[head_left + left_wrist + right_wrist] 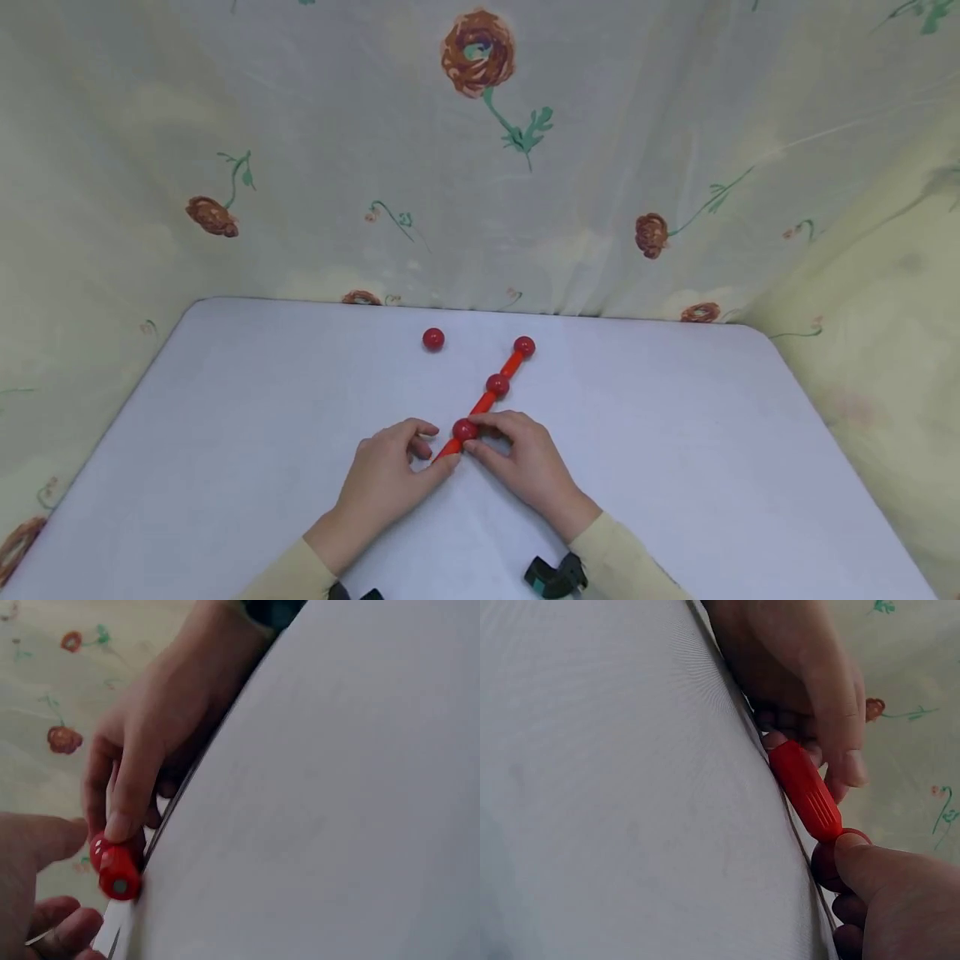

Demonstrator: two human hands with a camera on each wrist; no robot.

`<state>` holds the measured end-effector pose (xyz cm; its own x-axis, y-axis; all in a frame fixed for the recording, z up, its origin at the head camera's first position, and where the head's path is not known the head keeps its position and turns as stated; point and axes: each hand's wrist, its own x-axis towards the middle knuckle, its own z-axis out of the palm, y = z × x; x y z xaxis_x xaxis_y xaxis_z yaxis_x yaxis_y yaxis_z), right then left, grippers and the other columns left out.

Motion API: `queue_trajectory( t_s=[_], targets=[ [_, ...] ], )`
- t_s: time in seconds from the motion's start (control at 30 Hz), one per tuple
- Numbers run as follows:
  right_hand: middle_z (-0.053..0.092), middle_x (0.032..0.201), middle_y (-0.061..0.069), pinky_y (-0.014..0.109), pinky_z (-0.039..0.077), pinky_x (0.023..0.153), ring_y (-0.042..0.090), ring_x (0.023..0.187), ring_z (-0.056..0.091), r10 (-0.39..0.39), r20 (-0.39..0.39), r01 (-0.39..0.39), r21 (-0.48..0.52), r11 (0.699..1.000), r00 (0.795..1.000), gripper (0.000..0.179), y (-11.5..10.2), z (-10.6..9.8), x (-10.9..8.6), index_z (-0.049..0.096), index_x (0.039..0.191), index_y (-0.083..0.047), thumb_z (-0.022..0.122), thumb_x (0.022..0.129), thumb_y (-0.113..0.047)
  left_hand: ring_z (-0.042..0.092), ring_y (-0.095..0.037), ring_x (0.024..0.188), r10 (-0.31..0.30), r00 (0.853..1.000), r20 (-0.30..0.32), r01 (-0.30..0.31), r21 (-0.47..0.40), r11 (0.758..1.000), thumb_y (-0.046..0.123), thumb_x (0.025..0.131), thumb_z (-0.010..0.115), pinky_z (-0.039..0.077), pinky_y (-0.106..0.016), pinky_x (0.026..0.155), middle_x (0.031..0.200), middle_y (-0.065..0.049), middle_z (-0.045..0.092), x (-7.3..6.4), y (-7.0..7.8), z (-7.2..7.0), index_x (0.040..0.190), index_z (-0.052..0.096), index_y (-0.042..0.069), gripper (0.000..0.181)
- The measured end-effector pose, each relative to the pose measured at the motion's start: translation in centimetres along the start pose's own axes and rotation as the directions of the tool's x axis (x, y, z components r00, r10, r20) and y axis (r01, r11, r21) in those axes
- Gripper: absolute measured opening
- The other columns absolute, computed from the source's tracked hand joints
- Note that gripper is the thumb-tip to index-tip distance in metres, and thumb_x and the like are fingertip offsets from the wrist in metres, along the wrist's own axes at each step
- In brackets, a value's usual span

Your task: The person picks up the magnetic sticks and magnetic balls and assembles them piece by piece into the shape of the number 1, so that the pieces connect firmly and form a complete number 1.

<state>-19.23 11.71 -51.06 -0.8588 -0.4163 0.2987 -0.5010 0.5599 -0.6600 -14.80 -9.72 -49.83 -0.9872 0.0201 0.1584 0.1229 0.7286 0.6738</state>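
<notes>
A line of red balls and ridged red rods runs diagonally over the white table. My right hand (532,462) pinches the nearest ball (465,430) between thumb and fingers. From that ball a red rod (804,787) points toward my left hand (386,475), which curves loosely around its free end with thumb and fingers apart from it. A small grey disc (120,886) shows in the rod's end face in the left wrist view. Beyond my right hand, the line continues through a middle ball (497,384) to a far ball (524,347), with rods between them.
One loose red ball (433,339) sits near the back of the white table (675,433), left of the line. Behind the table hangs a pale curtain (322,150) with a flower print. Black wrist devices (555,577) show by the sleeves.
</notes>
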Motion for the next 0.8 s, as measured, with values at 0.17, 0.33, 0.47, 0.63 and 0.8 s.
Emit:
queue_trajectory(
  t_s=[0.17, 0.33, 0.47, 0.63, 0.8],
  targets=[
    [0.066, 0.106, -0.017, 0.028, 0.052, 0.082, 0.002, 0.095, 0.059, 0.018, 0.014, -0.018, -0.017, 1.0, 1.0, 0.032, -0.2, 0.0, 0.0, 0.071, 0.118, -0.023, 0.077, 0.087, -0.031, 0.055, -0.013, 0.078, -0.097, 0.994, 0.045, 0.098, -0.026, 0.995, 0.047, 0.083, 0.076, 0.047, -0.031, 0.067, 0.089, 0.007, 0.063, 2.5, -0.3, -2.3, 0.11, 0.069, 0.017, 0.041],
    [0.066, 0.107, -0.018, 0.026, 0.051, 0.084, 0.001, 0.095, 0.058, 0.041, 0.036, -0.04, -0.023, 0.999, 0.999, 0.032, -0.1, 0.0, 0.0, 0.07, 0.119, -0.024, 0.076, 0.088, -0.033, 0.057, -0.018, 0.082, -0.083, 0.996, 0.043, 0.082, 0.029, 0.996, 0.042, 0.087, 0.074, 0.049, -0.034, 0.071, 0.099, 0.001, 0.064, 6.2, -1.1, -3.4, 0.114, 0.068, 0.013, 0.04],
    [0.065, 0.108, -0.017, 0.026, 0.051, 0.084, 0.001, 0.096, 0.058, 0.049, 0.045, -0.048, -0.026, 0.999, 0.998, 0.033, 0.1, 0.1, -0.1, 0.07, 0.119, -0.024, 0.076, 0.088, -0.033, 0.058, -0.023, 0.091, -0.103, 0.99, 0.095, 0.096, 0.073, 0.993, 0.041, 0.089, 0.072, 0.051, -0.039, 0.079, 0.108, -0.005, 0.063, 9.2, -1.9, -3.3, 0.121, 0.063, 0.012, 0.045],
    [0.065, 0.109, -0.018, 0.026, 0.051, 0.084, 0.0, 0.097, 0.058, 0.048, 0.044, -0.047, -0.023, 0.999, 0.998, 0.033, 0.2, 0.0, -0.1, 0.07, 0.12, -0.025, 0.076, 0.089, -0.033, 0.057, -0.028, 0.108, -0.132, 0.978, 0.162, 0.108, 0.147, 0.983, 0.042, 0.089, 0.071, 0.05, -0.047, 0.09, 0.123, -0.011, 0.058, 12.3, -2.4, -3.1, 0.137, 0.054, 0.014, 0.059],
    [0.065, 0.108, -0.018, 0.026, 0.051, 0.084, 0.0, 0.097, 0.058, 0.028, 0.034, -0.028, -0.012, 1.0, 0.999, 0.031, 0.2, -0.2, -0.1, 0.07, 0.119, -0.024, 0.076, 0.089, -0.032, 0.053, -0.031, 0.116, -0.087, 0.975, 0.203, 0.043, 0.211, 0.977, 0.043, 0.09, 0.069, 0.046, -0.052, 0.095, 0.129, -0.016, 0.054, 14.2, -2.3, -3.0, 0.146, 0.048, 0.017, 0.065]
  ],
)
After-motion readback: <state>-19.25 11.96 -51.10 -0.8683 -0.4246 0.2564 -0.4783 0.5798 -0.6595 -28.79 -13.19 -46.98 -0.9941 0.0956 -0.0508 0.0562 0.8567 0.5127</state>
